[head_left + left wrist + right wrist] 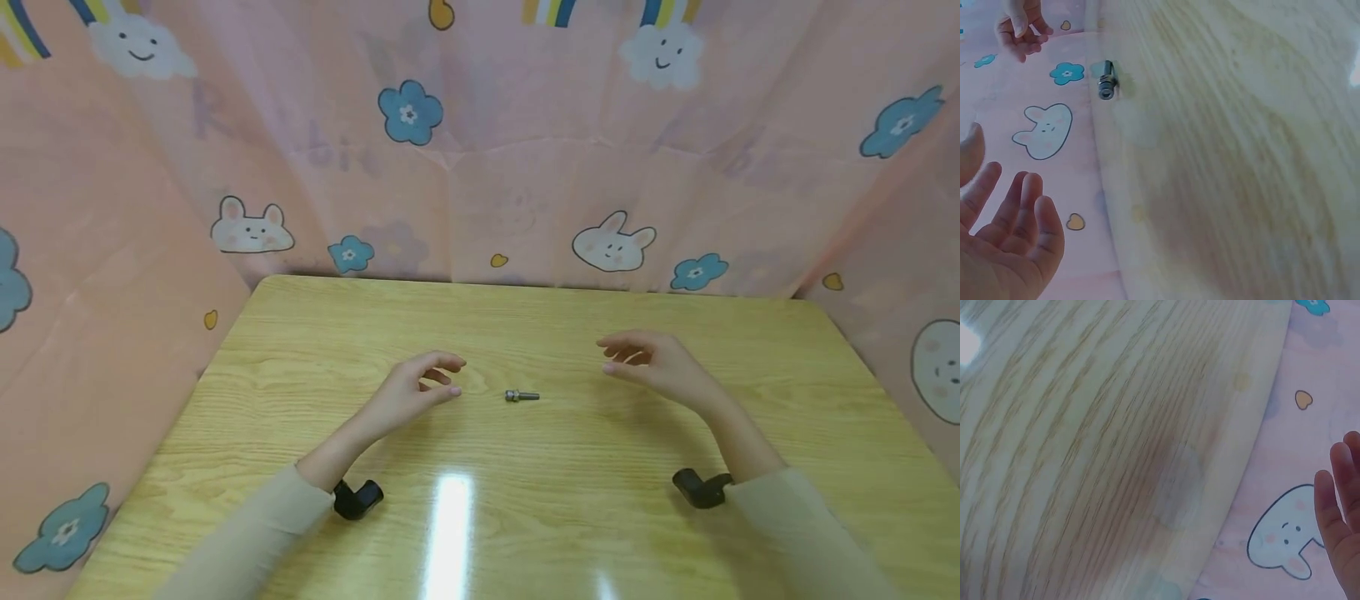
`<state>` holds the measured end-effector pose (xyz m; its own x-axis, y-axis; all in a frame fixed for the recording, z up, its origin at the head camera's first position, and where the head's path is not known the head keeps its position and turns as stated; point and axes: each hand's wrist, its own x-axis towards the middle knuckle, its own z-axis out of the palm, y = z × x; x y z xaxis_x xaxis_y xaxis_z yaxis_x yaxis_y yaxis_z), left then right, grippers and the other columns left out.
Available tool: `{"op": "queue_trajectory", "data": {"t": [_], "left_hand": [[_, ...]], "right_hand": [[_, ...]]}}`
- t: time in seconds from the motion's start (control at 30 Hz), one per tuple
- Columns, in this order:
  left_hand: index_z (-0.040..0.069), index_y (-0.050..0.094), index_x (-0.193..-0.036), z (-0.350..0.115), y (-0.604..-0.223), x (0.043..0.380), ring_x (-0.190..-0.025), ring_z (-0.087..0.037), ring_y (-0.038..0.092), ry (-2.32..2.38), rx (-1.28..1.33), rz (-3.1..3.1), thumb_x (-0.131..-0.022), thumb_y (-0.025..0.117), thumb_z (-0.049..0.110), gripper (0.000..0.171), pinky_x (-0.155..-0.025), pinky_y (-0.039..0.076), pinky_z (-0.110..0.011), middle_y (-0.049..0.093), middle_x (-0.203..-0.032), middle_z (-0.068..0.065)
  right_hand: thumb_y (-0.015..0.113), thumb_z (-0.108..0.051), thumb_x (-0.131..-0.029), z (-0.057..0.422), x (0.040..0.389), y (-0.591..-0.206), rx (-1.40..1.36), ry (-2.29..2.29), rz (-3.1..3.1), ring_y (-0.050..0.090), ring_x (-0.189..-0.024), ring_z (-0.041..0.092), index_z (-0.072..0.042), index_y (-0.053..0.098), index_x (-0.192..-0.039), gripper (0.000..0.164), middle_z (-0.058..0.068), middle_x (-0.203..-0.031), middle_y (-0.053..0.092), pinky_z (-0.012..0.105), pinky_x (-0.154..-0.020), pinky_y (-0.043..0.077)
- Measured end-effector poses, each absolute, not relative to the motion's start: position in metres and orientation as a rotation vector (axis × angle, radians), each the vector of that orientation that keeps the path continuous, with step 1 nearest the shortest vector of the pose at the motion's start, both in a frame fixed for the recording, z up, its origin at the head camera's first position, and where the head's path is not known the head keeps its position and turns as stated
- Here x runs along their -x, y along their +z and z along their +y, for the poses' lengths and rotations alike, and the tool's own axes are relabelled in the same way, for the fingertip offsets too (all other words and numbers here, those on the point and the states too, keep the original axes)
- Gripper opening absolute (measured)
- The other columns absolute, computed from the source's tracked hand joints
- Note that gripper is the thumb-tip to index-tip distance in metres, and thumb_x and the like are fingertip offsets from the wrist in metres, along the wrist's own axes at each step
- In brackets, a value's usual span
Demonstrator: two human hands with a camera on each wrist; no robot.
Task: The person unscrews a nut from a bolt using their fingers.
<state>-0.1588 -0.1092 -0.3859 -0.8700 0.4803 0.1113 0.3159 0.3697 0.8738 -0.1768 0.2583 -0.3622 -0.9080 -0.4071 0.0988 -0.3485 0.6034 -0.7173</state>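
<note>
A small metal bolt (522, 396) lies on the wooden table (480, 333), its thicker end with what looks like a nut toward the left and its threaded shank toward the right. In the left wrist view the same bolt (1107, 80) appears near the table's far edge. My left hand (416, 387) hovers to the left of the bolt, fingers loosely bent, holding nothing. On the other side, farther from the bolt, my right hand (660, 367) is raised over the table with relaxed fingers and nothing in its grasp. Only some right-hand fingers (1332, 512) show in the right wrist view.
A pink cloth (480, 192) printed with rabbits, flowers and clouds hangs behind the table and along its sides. Black wrist-worn devices sit at the left wrist (358, 500) and right wrist (701, 488). A bright light reflection lies on the tabletop near the front.
</note>
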Motion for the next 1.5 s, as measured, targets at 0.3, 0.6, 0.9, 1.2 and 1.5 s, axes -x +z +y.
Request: {"op": "queue_trajectory", "data": {"t": [0.3,0.6,0.9,1.2,1.5], "left_hand": [[0.001,0.052,-0.127,-0.098,-0.404,0.165,-0.099,-0.024,0.059,1.565,-0.689,2.34,-0.091,0.062,0.018,0.041,-0.08,0.052,-0.034,0.056,-0.121,-0.018],[0.004,0.053,-0.127,-0.079,-0.411,0.172,-0.1,-0.026,0.059,1.509,-0.641,2.386,-0.09,0.063,0.019,0.04,-0.081,0.052,-0.035,0.057,-0.12,-0.015],[0.004,0.056,-0.124,-0.066,-0.417,0.176,-0.098,-0.023,0.059,1.476,-0.619,2.397,-0.089,0.065,0.015,0.037,-0.078,0.052,-0.031,0.057,-0.121,-0.013],[0.001,0.059,-0.119,-0.055,-0.423,0.178,-0.092,-0.022,0.061,1.461,-0.608,2.406,-0.087,0.066,0.012,0.035,-0.072,0.052,-0.027,0.059,-0.112,-0.014],[0.001,0.063,-0.111,-0.044,-0.427,0.186,-0.088,-0.017,0.061,1.337,-0.67,2.49,-0.086,0.068,0.012,0.028,-0.069,0.051,-0.023,0.063,-0.102,-0.009]], "right_hand": [[0.069,-0.016,-0.086,0.241,0.184,-0.377,0.711,-1.202,2.712,0.06,-0.09,0.021,0.001,0.063,-0.115,0.034,0.016,-0.106,0.065,0.041,-0.08,0.052],[0.07,-0.018,-0.085,0.217,0.187,-0.387,0.752,-1.201,2.632,0.06,-0.091,0.021,0.002,0.062,-0.116,0.037,0.015,-0.107,0.065,0.039,-0.081,0.051],[0.07,-0.016,-0.085,0.193,0.192,-0.397,0.801,-1.134,2.577,0.059,-0.09,0.021,0.001,0.064,-0.113,0.034,0.011,-0.101,0.067,0.036,-0.079,0.052],[0.071,-0.014,-0.084,0.179,0.196,-0.404,0.841,-1.143,2.503,0.059,-0.086,0.017,0.002,0.064,-0.11,0.031,0.01,-0.096,0.066,0.033,-0.078,0.052],[0.073,-0.014,-0.082,0.168,0.201,-0.403,0.903,-1.014,2.5,0.059,-0.077,0.012,-0.001,0.067,-0.103,0.026,0.0,-0.085,0.065,0.028,-0.072,0.052]]}}
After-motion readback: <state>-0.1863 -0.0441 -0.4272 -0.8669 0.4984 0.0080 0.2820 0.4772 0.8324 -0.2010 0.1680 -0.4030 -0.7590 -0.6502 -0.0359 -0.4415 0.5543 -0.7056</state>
